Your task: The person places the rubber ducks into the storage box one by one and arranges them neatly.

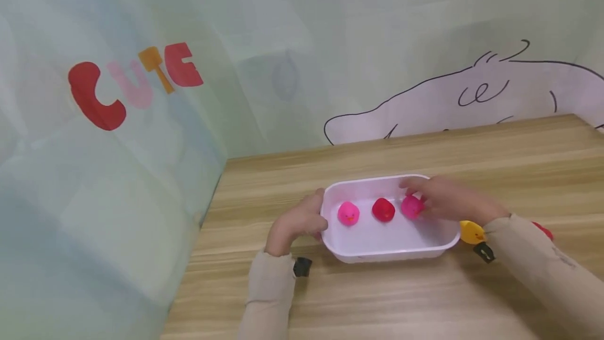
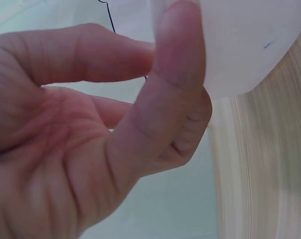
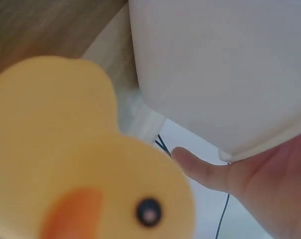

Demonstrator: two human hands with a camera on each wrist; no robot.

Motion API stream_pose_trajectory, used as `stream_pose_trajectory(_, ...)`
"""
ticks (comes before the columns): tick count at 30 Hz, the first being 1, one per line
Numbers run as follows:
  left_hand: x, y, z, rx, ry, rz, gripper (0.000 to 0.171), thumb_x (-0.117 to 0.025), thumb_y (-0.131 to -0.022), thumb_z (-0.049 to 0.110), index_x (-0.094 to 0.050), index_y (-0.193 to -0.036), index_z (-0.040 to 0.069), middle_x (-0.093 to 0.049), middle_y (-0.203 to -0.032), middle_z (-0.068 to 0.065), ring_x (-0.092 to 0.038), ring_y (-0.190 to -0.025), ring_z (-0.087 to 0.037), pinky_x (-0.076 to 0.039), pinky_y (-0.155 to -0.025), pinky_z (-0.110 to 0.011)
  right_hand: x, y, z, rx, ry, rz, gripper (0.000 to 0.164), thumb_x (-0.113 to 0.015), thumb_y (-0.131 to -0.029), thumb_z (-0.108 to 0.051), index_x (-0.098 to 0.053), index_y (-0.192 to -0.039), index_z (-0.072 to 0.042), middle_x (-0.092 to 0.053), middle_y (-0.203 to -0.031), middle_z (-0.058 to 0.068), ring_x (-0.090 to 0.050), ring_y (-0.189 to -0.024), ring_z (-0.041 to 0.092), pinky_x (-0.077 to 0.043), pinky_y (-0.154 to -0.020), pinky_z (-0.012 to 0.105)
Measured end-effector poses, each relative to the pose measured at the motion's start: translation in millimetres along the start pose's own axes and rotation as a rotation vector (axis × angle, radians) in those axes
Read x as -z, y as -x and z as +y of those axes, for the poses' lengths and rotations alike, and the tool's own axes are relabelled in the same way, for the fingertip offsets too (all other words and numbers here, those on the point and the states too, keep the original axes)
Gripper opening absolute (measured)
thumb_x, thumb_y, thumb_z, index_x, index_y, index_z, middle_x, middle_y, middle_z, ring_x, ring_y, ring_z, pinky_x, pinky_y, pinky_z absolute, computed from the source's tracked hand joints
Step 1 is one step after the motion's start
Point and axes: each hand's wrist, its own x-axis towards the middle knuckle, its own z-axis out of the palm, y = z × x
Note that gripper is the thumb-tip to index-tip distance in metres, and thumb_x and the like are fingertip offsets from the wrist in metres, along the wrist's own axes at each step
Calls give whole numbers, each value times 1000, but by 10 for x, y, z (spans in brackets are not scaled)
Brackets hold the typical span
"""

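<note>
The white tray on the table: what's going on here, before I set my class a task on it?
A person's left grip holds the tray by its left end. The right grip reaches in over the right end, fingers at a pink duck; whether they pinch it is unclear. A second pink duck and a red toy sit inside, to its left. Right of the tray, a yellow duck sits on the table, near the right sleeve.

The basin (image 1: 391, 240) is coloured white, two toys (image 1: 348, 214) pink, the middle toy (image 1: 383, 210) red, the duck (image 1: 471, 232) yellow; the tabletop (image 1: 377, 303) is streaked brown.
</note>
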Motion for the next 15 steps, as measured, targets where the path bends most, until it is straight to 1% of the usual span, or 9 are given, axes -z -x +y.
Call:
stream_pose_trajectory(3,9,6,13,0,3,-6,61,-53,-67,-18,-46,-128,-13,-55,-111,-32,-59,-75,-29,-62,-54,-45,-11,6,-18,-26,-12,-7,64,-80,-82,-5,-55,-142,-10,-64,-115,6,-61,-106,28,-61,-86,44)
stream_pose_trajectory(7,8,12,26,4,8,-17,60,-54,-69,-17,-46,-128,-12,-55,-111,-32,-59,-76,-28,-62,-56,-46,0,32,-30,-48,-20,-26,64,-77,-84,-3,-53,-144,-11,-62,-122,11,-59,-112,33,-60,-88,47)
stream_pose_trajectory(11,6,22,29,24,9,-11,61,-55,-70,-18,-45,-130,-12,-55,-113,-31,-60,-77,-30,-62,-57,-46,81,64,-54,-20,-34,-25,61,-76,-87,-7,-53,-143,-8,-61,-131,15,-57,-117,40,-59,-88,51)
stream_pose_trajectory(15,5,30,25,55,11,1,62,-56,-72,-19,-44,-132,-11,-55,-115,-29,-61,-79,-31,-63,-58,-44,205,152,-84,35,-67,34,59,-76,-88,-12,-53,-141,-5,-62,-133,15,-58,-118,41,-59,-87,54)
